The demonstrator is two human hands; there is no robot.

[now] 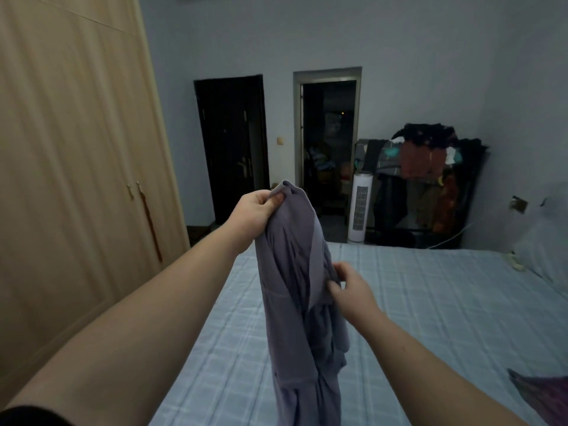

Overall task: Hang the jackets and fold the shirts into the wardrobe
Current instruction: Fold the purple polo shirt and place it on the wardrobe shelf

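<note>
Left hand (256, 212) raised, fingers pinching top edge of grey-purple shirt (295, 290), right hand (349, 287) lower, thumb and fingers gripping its right side, shirt hanging bunched above near edge of checked bed (430, 302), closed wooden wardrobe (76, 149) at left

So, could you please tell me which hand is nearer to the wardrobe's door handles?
Left. The left hand pinches the purple shirt beside the wardrobe handles; the right hand grips it farther away, over the bed.
</note>
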